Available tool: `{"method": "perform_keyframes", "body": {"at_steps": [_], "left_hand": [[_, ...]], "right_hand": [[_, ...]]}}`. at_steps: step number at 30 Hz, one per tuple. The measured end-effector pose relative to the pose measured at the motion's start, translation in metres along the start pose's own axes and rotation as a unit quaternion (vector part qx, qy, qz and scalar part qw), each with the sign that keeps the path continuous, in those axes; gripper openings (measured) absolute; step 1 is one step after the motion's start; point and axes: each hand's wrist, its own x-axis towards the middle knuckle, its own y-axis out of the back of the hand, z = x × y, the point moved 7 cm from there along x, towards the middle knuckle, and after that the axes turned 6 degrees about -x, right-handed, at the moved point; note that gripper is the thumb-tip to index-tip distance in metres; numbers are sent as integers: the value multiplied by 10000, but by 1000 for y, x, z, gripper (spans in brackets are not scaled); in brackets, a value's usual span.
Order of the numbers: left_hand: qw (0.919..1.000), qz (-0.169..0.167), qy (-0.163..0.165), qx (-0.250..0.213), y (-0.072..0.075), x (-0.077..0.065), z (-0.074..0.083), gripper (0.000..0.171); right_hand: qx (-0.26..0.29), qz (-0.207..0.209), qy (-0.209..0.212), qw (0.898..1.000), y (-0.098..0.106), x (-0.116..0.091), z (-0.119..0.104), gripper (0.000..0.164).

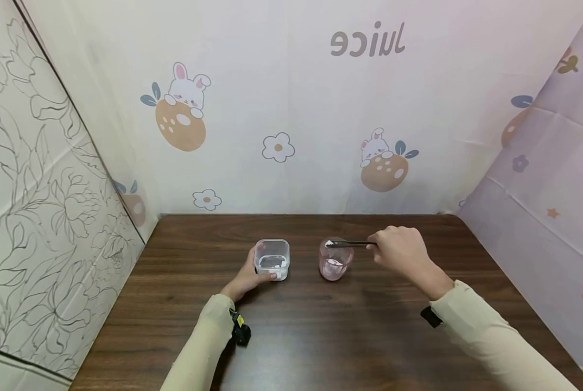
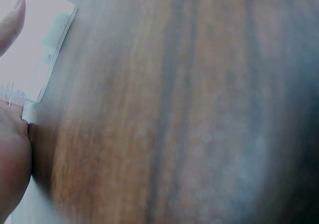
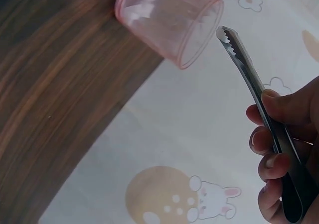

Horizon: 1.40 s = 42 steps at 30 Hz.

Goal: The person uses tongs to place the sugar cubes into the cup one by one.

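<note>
My right hand (image 1: 398, 248) grips dark metal tongs (image 3: 249, 74) with serrated tips. A small white piece (image 3: 223, 35) sits pinched between those tips. In the head view the tips hang over the mouth of a clear pink cup (image 1: 324, 259), which has white pieces (image 1: 334, 266) at its bottom. To the cup's left, my left hand (image 1: 247, 278) holds a clear square plastic container (image 1: 272, 247), thumb on its near side. Several white pieces (image 1: 278, 265) lie inside that container. Only the container's edge (image 2: 59, 52) and part of the hand show in the left wrist view.
Everything stands on a dark wood-grain table (image 1: 301, 326). A printed curtain (image 1: 291, 98) rises along the table's back edge, with more patterned sheets at the left and right sides. Dark wrist devices (image 1: 241, 332) are strapped to both sleeves.
</note>
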Motion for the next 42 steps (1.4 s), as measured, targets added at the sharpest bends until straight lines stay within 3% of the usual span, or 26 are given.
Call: {"method": "perform_keyframes", "body": {"at_steps": [8,20,33,42], "left_hand": [[9999,5,-48,-121,1,2,-3,95],[9999,-23,-16,-112,0,1,-2,96],[10000,16,-2,-83,-1,0,-1,95],[9999,53,20,-139,-1,0,-1,94]], "right_hand": [[29,-73,50,10000,-9,-6,3,10],[-144,-462,359,9982,-18,1,-4,25],[-867,-358,895,9916,-5,20,-21,40],[-1162,-384,1244,9847,-14,29,-34,32]]}}
